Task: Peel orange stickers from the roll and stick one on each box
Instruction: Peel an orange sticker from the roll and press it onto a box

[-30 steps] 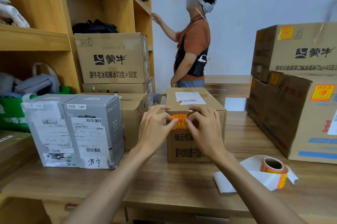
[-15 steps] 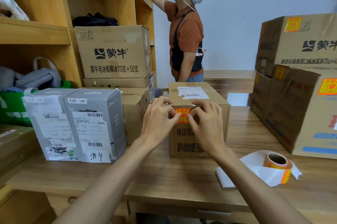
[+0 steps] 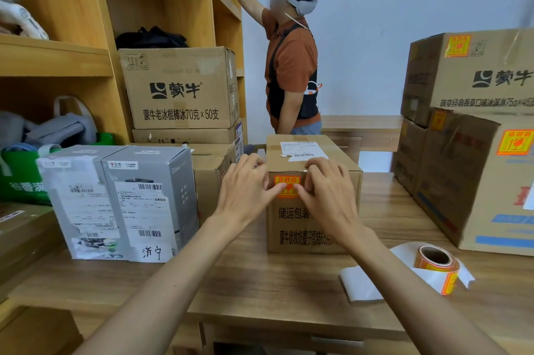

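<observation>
While the orange sticker point(image 3: 286, 185) sat high on the front of the cardboard box point(image 3: 313, 227), I pressed it with both thumbs. My left hand point(image 3: 245, 190) and right hand point(image 3: 328, 194) lay fingers together over the box's top edge. The box stood on the wooden table point(image 3: 260, 282), with the sticker roll point(image 3: 435, 263) near its right and grey boxes point(image 3: 121, 201) to its left.

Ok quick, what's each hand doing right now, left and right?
Left hand: open, thumb pressing the orange sticker onto the box.
Right hand: open, thumb pressing the same sticker.
</observation>
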`<state>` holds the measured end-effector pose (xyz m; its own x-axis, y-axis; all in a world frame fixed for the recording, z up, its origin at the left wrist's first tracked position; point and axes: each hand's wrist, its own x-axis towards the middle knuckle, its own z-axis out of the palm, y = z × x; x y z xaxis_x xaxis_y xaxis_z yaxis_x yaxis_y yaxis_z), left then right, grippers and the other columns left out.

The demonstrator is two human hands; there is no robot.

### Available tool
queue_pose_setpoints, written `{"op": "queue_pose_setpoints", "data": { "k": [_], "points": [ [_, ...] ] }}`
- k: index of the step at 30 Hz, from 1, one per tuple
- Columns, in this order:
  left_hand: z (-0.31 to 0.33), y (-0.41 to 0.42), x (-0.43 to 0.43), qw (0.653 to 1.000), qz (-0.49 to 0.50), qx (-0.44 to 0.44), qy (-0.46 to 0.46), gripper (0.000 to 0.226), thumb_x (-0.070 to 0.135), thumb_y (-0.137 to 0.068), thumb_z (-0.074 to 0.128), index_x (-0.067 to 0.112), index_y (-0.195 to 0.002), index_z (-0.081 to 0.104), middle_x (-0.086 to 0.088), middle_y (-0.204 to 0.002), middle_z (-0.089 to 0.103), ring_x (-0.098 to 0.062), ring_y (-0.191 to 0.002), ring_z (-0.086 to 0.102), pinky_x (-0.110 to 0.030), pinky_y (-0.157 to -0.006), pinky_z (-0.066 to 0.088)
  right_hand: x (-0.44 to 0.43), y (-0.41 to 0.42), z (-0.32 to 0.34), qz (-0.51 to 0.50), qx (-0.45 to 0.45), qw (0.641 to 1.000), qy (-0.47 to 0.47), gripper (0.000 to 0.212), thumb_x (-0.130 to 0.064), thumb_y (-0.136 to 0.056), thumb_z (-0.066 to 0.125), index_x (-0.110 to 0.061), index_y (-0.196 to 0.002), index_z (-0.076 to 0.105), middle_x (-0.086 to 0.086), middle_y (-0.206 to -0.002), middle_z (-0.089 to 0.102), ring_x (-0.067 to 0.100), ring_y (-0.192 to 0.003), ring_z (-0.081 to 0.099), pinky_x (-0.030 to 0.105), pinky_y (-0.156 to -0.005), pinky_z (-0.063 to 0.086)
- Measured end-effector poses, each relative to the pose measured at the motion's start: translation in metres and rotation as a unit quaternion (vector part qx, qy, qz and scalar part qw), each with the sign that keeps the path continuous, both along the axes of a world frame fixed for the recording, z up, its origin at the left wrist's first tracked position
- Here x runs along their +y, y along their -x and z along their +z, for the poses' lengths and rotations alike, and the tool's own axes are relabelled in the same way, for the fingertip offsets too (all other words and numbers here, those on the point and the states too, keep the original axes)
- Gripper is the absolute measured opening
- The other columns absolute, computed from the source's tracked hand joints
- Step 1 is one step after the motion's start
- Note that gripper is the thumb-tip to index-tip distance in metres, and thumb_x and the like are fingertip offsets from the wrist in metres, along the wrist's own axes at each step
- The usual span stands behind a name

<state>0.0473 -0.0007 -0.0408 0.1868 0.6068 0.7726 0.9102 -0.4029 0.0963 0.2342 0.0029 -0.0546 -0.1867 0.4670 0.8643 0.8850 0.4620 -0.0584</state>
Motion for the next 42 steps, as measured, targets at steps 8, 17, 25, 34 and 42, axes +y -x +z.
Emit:
{"op": "queue_pose_setpoints", "data": {
  "k": [8, 17, 25, 34, 42],
  "points": [
    [0.003, 0.022, 0.015, 0.977, -0.115, -0.115, 0.140, 0.060, 0.056, -0.086, 0.071, 0.036, -0.140, 0.056, 0.013, -0.142, 0.055, -0.004, -0.134, 0.041, -0.043, -0.111, 0.040, 0.015, -0.016, 0.010, 0.010, 0.024, 0.997, 0.078, 0.048, -0.060, -0.083, 0.066, -0.022, -0.111, 0.060, -0.004, -0.113, 0.067, 0.018, -0.107, 0.056, 0.029, -0.094, 0.027],
    [-0.005, 0.021, 0.030, 0.952, -0.156, -0.216, 0.153, 0.038, 0.053, -0.083, 0.076, 0.032, -0.114, 0.071, 0.023, -0.119, 0.062, 0.005, -0.120, 0.048, -0.042, -0.106, 0.043, 0.025, -0.015, 0.002, 0.007, 0.053, 0.996, 0.076, 0.046, -0.067, -0.084, 0.059, -0.024, -0.099, 0.061, -0.008, -0.105, 0.064, 0.016, -0.102, 0.050, 0.030, -0.088, 0.027],
    [-0.010, 0.023, 0.029, 0.947, -0.182, -0.215, 0.155, 0.039, 0.050, -0.084, 0.076, 0.031, -0.117, 0.068, 0.021, -0.121, 0.060, 0.000, -0.123, 0.050, -0.044, -0.108, 0.042, 0.026, -0.020, -0.001, 0.030, 0.031, 0.996, 0.077, 0.058, -0.074, -0.081, 0.047, -0.023, -0.104, 0.061, -0.007, -0.108, 0.063, 0.017, -0.104, 0.051, 0.035, -0.091, 0.031],
    [-0.013, 0.024, 0.024, 0.956, -0.187, -0.169, 0.150, 0.048, 0.048, -0.084, 0.075, 0.029, -0.127, 0.062, 0.019, -0.128, 0.056, 0.001, -0.126, 0.047, -0.041, -0.108, 0.044, 0.027, -0.026, -0.004, 0.013, -0.030, 0.998, 0.058, 0.060, -0.073, -0.080, 0.049, -0.022, -0.109, 0.058, -0.005, -0.110, 0.061, 0.020, -0.102, 0.052, 0.034, -0.089, 0.030],
    [-0.016, 0.025, 0.021, 0.970, -0.167, -0.113, 0.133, 0.057, 0.044, -0.083, 0.077, 0.031, -0.134, 0.054, 0.018, -0.135, 0.052, -0.003, -0.129, 0.045, -0.044, -0.108, 0.044, 0.026, -0.025, -0.007, -0.007, -0.064, 0.998, 0.026, 0.062, -0.063, -0.073, 0.068, -0.016, -0.113, 0.058, 0.001, -0.113, 0.063, 0.025, -0.102, 0.056, 0.034, -0.090, 0.029]
  ]
}}
